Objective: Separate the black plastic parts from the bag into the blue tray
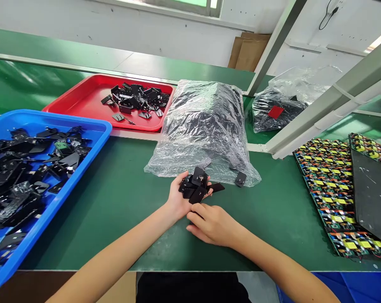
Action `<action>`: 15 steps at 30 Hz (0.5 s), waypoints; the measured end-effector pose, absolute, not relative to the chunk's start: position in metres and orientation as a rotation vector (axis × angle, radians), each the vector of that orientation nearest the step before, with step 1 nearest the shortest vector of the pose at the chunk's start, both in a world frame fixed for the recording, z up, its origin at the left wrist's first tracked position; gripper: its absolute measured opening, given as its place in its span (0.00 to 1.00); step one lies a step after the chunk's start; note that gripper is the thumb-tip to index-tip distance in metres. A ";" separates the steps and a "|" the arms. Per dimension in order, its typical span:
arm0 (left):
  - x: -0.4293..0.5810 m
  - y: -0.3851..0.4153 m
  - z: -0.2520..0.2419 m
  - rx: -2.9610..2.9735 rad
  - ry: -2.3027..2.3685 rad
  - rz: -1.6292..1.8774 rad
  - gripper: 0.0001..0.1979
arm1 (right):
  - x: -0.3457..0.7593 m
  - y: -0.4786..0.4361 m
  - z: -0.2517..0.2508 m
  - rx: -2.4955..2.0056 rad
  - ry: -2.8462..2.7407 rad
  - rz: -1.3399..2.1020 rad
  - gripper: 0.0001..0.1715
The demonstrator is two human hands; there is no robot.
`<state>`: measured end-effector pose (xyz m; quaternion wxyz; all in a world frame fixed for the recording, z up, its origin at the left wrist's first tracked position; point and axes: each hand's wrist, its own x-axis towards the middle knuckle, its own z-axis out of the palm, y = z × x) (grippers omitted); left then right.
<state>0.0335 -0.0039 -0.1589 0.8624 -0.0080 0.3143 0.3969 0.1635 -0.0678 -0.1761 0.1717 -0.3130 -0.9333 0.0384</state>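
Note:
My left hand (177,202) is palm up at the middle of the bench, its fingers curled round a pile of small black plastic pieces (196,183). Just below and right of the pile is my right hand (212,225), its fingers bent and close together near the left palm; whether anything is between them is hidden. One flat black piece (217,187) sticks out to the right of the pile. Behind the hands lies a clear plastic bag (206,122) full of black parts, with a loose black piece (240,179) at its front edge.
A blue tray (95,122) of black parts stands at the left, and a red tray (83,94) with similar parts behind it. Circuit boards (329,189) lie at the right under a black panel (373,189). A white post (329,105) rises behind them, beside another bag (272,109).

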 end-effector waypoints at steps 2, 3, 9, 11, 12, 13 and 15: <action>0.033 -0.003 -0.159 -0.015 0.663 0.850 0.18 | 0.162 -0.070 -0.176 -0.947 -2.662 0.145 0.17; 0.033 -0.003 -0.158 -0.011 0.664 0.856 0.18 | 0.162 -0.071 -0.175 -0.975 -2.689 0.154 0.17; 0.033 -0.001 -0.158 0.005 0.644 0.866 0.18 | 0.162 -0.072 -0.169 -0.864 -2.844 0.194 0.05; 0.033 -0.002 -0.158 0.002 0.646 0.864 0.18 | 0.163 -0.071 -0.170 -0.829 -2.837 0.214 0.05; 0.033 -0.002 -0.158 0.000 0.650 0.864 0.18 | 0.163 -0.070 -0.171 -0.817 -2.830 0.226 0.05; 0.033 -0.002 -0.159 -0.002 0.656 0.864 0.18 | 0.164 -0.069 -0.172 -0.809 -2.819 0.238 0.04; 0.034 -0.003 -0.159 -0.003 0.665 0.862 0.18 | 0.165 -0.068 -0.175 -0.789 -2.793 0.255 0.04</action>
